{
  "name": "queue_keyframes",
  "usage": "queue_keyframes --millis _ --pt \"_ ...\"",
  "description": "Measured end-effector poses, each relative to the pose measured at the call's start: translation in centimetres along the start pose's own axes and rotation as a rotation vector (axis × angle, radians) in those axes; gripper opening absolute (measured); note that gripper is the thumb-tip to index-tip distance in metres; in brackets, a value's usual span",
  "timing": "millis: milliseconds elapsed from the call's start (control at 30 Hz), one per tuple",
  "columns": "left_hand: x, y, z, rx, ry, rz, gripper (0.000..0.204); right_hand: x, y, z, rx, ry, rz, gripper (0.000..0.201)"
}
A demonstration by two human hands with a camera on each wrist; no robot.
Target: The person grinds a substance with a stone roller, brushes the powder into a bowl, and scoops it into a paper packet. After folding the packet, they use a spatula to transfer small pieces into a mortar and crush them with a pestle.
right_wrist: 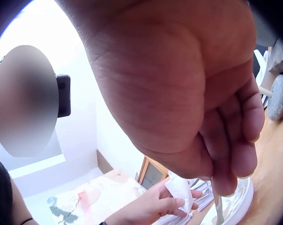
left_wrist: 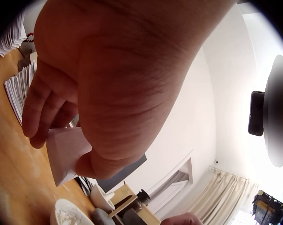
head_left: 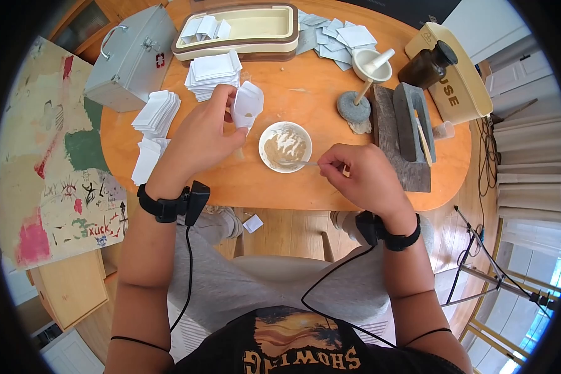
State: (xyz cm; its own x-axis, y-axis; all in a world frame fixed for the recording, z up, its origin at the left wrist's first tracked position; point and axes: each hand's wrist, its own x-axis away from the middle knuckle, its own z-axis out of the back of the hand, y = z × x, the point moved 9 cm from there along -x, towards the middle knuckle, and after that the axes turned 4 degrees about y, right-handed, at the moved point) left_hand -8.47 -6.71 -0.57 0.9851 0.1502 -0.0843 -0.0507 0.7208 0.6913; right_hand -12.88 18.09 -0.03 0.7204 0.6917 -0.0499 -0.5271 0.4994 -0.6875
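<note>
Left hand (head_left: 207,134) pinches at 10 o'clock in head view | right hand (head_left: 366,179) pinches, fingers curled, at 3 o'clock | bare forearms (head_left: 146,258) at 8 and 4

Room runs between the bowl (head_left: 306,140) and grey stone (head_left: 349,111), while paper stacks (head_left: 209,71) obstruct the left.

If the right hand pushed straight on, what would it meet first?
Likely the rim of the white bowl: the right hand points toward it along the pinched utensil. Height is hard to judge, so it might pass over.
</note>
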Motion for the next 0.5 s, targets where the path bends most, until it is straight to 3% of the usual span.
queue_keyframes --millis 500 --pt "0.2 -0.3 0.1 -0.044 -0.007 -0.003 0.059 -0.7 2.3 0.8 -0.164 0.201 -0.038 0.01"
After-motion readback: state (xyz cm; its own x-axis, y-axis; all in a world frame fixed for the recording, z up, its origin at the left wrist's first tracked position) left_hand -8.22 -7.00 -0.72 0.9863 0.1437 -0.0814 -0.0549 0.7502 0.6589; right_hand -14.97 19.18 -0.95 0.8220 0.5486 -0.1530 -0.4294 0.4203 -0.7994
